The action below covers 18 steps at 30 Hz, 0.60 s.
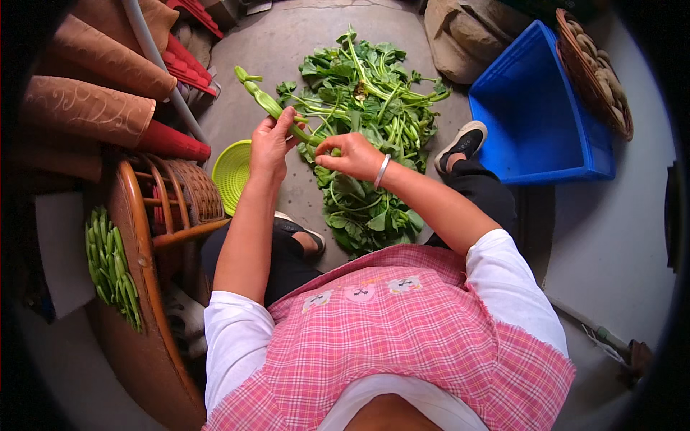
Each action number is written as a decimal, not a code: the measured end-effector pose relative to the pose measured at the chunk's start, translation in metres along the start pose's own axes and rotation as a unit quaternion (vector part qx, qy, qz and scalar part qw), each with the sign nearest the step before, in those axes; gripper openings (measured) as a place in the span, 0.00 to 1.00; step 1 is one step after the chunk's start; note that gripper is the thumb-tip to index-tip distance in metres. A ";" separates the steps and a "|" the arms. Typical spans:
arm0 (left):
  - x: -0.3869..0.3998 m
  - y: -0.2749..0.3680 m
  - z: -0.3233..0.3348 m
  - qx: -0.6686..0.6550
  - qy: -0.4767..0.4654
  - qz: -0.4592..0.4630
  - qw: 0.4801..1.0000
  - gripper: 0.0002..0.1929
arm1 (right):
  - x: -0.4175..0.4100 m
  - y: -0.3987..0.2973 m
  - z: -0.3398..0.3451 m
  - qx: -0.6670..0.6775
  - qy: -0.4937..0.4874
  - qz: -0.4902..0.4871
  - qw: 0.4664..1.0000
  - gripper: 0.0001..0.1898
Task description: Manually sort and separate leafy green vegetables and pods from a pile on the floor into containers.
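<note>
My left hand [272, 141] is closed around a thick, pale green vegetable stem [268, 103], which slants up to the left. At the stem's lower right end is my right hand [347, 153], thumb and fingertips pinched together on it; the fingers partly hide that end. A silver bangle sits on my right wrist. On the floor just beyond and below my hands lies a long heap of leafy green stalks [396, 116]. A yellow-green plastic colander [230, 175] stands left of my left forearm. Trimmed green stems [110, 264] lie on the round brown tabletop [156, 323] at far left.
A blue plastic crate [531, 118] stands at the right, with a wicker basket [598, 81] of tan produce at its rim. Large rocks [458, 40] sit behind. A rattan chair [188, 231], patterned rolls [89, 110] and a grey pipe [161, 67] crowd the left side.
</note>
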<state>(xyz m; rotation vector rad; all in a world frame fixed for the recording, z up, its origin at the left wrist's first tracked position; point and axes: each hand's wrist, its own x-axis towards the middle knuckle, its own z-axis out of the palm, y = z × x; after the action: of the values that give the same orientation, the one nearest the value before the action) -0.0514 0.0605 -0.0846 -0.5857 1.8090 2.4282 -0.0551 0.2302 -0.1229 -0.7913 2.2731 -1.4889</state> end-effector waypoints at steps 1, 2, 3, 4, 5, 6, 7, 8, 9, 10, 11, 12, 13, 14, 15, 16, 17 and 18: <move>0.000 -0.001 0.000 0.000 -0.001 0.000 1.000 0.13 | -0.002 0.002 0.005 -0.004 0.026 -0.027 0.999 0.12; 0.001 -0.002 0.000 -0.003 0.000 0.001 1.000 0.13 | -0.003 0.005 0.009 -0.009 0.051 -0.053 0.997 0.13; 0.001 -0.003 0.000 -0.006 0.002 0.002 1.000 0.13 | -0.003 0.007 0.011 -0.008 0.051 -0.053 0.997 0.13; 0.001 -0.003 0.000 -0.006 0.001 0.002 1.000 0.13 | -0.003 0.008 0.013 -0.021 0.044 -0.070 0.996 0.13; 0.001 -0.004 0.000 -0.008 0.005 0.007 1.000 0.13 | -0.003 0.009 0.013 -0.033 0.037 -0.087 0.995 0.13; 0.001 -0.004 -0.001 -0.011 0.010 0.013 1.000 0.13 | -0.003 0.004 0.012 -0.029 0.031 -0.082 0.996 0.13; 0.001 -0.004 -0.003 -0.011 0.012 0.013 1.000 0.13 | -0.002 0.001 0.010 -0.028 0.030 -0.082 0.996 0.13; 0.001 -0.004 -0.004 -0.019 0.011 0.015 1.000 0.13 | -0.001 -0.001 0.006 -0.018 0.017 -0.035 0.999 0.12; 0.001 -0.003 -0.004 -0.026 0.009 0.018 0.999 0.13 | -0.001 -0.004 0.001 -0.009 0.005 0.013 1.000 0.12; 0.000 -0.002 -0.003 -0.026 0.009 0.018 0.999 0.13 | -0.001 -0.009 -0.002 0.075 0.001 0.123 0.989 0.12; -0.001 0.001 -0.002 -0.019 -0.001 0.021 1.000 0.14 | 0.000 -0.005 -0.004 0.076 0.000 0.123 0.990 0.12; -0.002 0.003 0.000 -0.012 -0.012 0.024 1.000 0.14 | 0.002 0.003 -0.007 0.141 0.014 0.138 0.980 0.12; -0.003 0.004 0.003 -0.012 -0.013 0.024 1.000 0.14 | 0.005 0.010 -0.010 0.206 0.028 0.153 0.966 0.12; -0.003 0.004 0.006 -0.006 -0.022 0.035 0.999 0.14 | 0.007 0.017 -0.012 0.264 0.034 0.163 0.950 0.11; -0.004 0.004 0.006 0.001 -0.029 0.047 0.998 0.14 | 0.007 0.014 -0.013 0.265 0.032 0.164 0.950 0.11; -0.004 0.005 0.005 0.000 -0.027 0.047 0.999 0.14 | 0.008 0.009 -0.015 0.272 0.045 0.179 0.945 0.11; -0.005 0.005 0.005 0.005 -0.029 0.046 0.999 0.14 | 0.008 0.006 -0.016 0.278 0.058 0.194 0.939 0.11; -0.005 0.006 0.006 0.010 -0.034 0.046 0.998 0.14 | 0.009 0.009 -0.017 0.285 0.054 0.214 0.933 0.11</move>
<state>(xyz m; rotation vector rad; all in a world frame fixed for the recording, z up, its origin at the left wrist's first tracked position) -0.0498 0.0647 -0.0759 -0.4229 1.8708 2.4531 -0.0737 0.2399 -0.1240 -0.0415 1.7581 -1.8451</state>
